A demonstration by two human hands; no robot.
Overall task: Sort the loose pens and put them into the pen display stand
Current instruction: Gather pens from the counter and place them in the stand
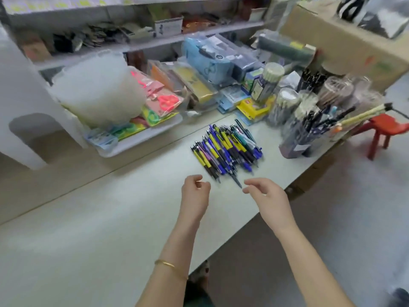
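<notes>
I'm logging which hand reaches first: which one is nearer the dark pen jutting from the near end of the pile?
Right. The right hand is just beside the tip of the dark pen; the left hand is farther off, to the pen's left.

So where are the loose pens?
In the head view, the loose pens lie on the table, just beyond the left hand and right hand, left of the pen display stand.
</notes>
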